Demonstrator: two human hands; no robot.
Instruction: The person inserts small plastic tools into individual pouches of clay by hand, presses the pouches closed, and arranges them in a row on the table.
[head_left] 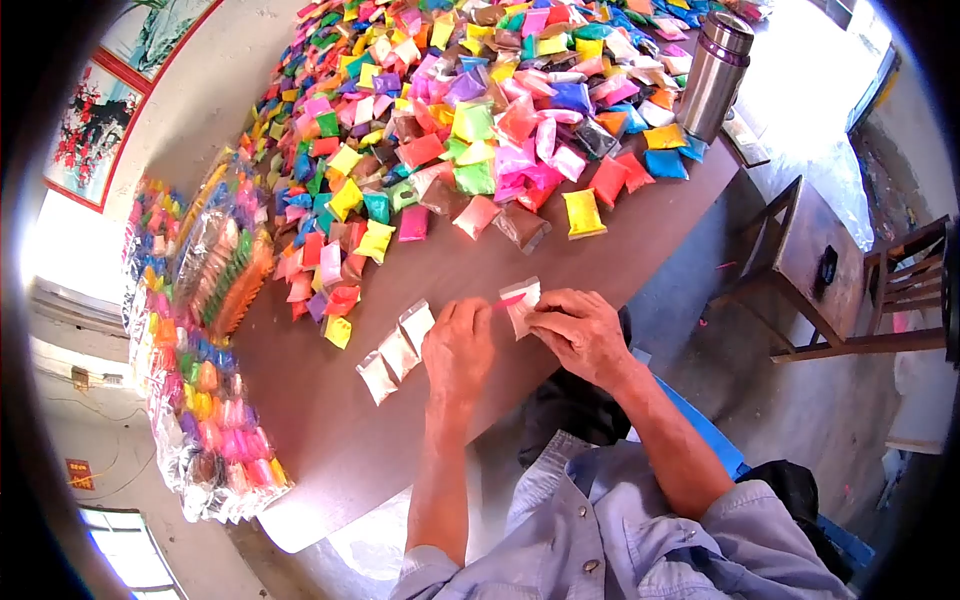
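My right hand (580, 335) pinches a small pale packet (519, 307) by its right side, above the brown table near its front edge. My left hand (458, 345) is closed just to the left of it. A thin pink-red strip (509, 300) runs from my left fingertips across the packet; its exact kind is not clear. Beside my left hand lies a short row of pale packets, the nearest packet (416, 325) close to my knuckles and the farthest packet (377, 378) toward the lower left.
A big heap of small coloured packets (475, 122) covers the far part of the table (330, 430). Clear bags of coloured packets (205, 405) line the left edge. A steel flask (714, 80) stands at the back right. A wooden stool (815, 255) is on the floor at right.
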